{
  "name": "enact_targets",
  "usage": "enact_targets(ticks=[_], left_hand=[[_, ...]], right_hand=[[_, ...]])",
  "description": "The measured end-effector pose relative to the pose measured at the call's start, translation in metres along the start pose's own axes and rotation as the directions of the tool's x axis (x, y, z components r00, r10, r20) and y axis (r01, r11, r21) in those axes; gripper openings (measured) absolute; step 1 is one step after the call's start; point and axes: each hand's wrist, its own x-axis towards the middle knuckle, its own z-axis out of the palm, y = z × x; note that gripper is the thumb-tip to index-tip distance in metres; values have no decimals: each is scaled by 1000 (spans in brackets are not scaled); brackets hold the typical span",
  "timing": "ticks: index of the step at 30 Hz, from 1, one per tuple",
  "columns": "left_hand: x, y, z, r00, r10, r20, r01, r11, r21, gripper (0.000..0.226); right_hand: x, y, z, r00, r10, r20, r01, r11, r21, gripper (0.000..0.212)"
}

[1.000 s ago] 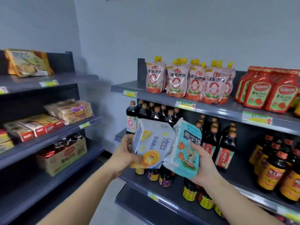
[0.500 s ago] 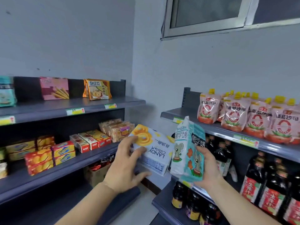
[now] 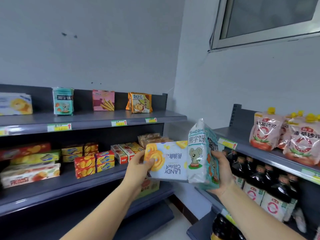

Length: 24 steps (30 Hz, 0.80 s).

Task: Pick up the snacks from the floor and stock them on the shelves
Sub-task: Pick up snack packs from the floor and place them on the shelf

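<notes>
Between your two hands, both snacks are off the floor and held out in front of you. Your left hand (image 3: 138, 168) grips the cookie box (image 3: 167, 163) by its left end, thumb curled over the front. The box is upside down to you, so its print, "LANDY Castle", reads inverted. Your right hand (image 3: 222, 172) wraps around the lower right edge of the biscuit bag (image 3: 199, 153) and holds it upright with the front turned to you. On it I read "XiongZiBing" and "熊字饼" above a cartoon bear. Box and bag touch edge to edge.

Holding them face-on probably lets you match each to its row. Up and far left of your left hand, on the top shelf (image 3: 97, 118), stands a teal bag (image 3: 63, 101) with the same "熊字饼". Further left is a pale box (image 3: 15, 103) with the same yellow cookie. An orange bag (image 3: 139, 102) above that hand reads "好吃点". Right of your right hand, pouches (image 3: 265, 130) read "番茄沙司". Neither snack is shelved yet.
</notes>
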Motion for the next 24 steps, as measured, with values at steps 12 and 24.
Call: enact_targets(ticks=[12, 24], left_hand=[[-26, 27, -50, 998, -51, -37, 49, 997, -55, 43], [-60, 58, -102, 970, 67, -233, -45, 994, 95, 37]], right_hand=[[42, 5, 21, 964, 204, 170, -188, 976, -108, 70], [71, 44, 60, 884, 360, 299, -284, 920, -269, 60]])
